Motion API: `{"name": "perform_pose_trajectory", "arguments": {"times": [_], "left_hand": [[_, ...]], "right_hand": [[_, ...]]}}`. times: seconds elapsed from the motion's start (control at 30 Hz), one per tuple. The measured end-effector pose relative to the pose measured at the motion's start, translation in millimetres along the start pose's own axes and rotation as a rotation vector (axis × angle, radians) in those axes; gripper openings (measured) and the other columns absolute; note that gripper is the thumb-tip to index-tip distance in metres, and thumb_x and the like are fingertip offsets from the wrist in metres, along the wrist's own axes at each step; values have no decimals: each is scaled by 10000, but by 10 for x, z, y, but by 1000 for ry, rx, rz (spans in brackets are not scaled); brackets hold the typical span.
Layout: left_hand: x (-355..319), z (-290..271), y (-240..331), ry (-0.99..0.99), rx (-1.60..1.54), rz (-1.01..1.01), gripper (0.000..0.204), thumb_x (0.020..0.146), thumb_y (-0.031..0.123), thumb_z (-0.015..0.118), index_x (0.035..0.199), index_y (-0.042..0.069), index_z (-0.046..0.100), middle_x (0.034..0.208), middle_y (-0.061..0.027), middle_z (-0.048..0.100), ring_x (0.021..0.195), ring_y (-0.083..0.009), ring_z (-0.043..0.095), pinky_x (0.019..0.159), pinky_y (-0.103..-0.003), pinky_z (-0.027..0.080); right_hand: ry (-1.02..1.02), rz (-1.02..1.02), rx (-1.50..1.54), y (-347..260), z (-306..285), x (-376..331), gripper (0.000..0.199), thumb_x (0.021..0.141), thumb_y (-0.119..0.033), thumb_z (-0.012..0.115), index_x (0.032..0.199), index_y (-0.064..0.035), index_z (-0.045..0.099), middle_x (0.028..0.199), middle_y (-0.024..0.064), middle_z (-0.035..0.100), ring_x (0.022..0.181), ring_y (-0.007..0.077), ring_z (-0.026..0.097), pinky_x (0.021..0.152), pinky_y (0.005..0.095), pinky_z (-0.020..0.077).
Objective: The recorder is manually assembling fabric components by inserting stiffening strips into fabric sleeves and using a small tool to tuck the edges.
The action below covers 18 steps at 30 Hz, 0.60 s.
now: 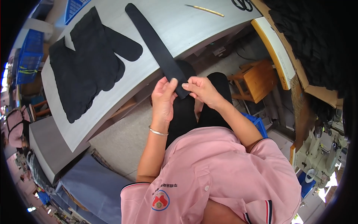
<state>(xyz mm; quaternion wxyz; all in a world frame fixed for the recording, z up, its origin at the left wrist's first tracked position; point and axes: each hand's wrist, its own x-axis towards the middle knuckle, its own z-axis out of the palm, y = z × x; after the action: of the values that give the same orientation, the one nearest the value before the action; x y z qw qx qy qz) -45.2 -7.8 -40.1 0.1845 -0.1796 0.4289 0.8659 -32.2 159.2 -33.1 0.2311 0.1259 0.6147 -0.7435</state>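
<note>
A long black fabric strip point(154, 43) with a rounded far end lies across the table and hangs over its front edge toward my lap. My left hand point(164, 91) pinches the strip's near end from the left, thumb on top. From the right, my right hand point(201, 89) grips the same end between thumb and fingers, close to the edge. Several black fabric pieces point(87, 56) are spread in an overlapping row on the table to the left.
The grey-white table point(197, 28) carries a thin yellow-handled tool point(205, 10) and black-handled scissors point(243, 4). A wooden stool point(257, 80) stands to the right, near a cardboard box point(324, 95) of black fabric. Blue crates point(30, 56) stand at the far left.
</note>
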Motion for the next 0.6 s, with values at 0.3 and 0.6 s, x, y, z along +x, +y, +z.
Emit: {"name": "perform_pose_trajectory", "arguments": {"times": [0.3,0.6], "left_hand": [[41,50,134,84,279,58,265,889,103,726,1109,2,617,942,-15,688,670,-31,564,513,-170,392],[159,367,349,-58,1270,985,429,920,143,649,1303,-18,541,1417,-190,489,1334,-334,453,1124,-432,323]], "right_hand": [[115,-48,-38,3,97,-137,336,989,-338,599,795,-64,589,602,-35,504,500,52,476,516,200,400],[50,-72,87,-52,87,57,259,981,-212,600,782,-73,510,665,-26,502,487,36,458,462,197,403]]}}
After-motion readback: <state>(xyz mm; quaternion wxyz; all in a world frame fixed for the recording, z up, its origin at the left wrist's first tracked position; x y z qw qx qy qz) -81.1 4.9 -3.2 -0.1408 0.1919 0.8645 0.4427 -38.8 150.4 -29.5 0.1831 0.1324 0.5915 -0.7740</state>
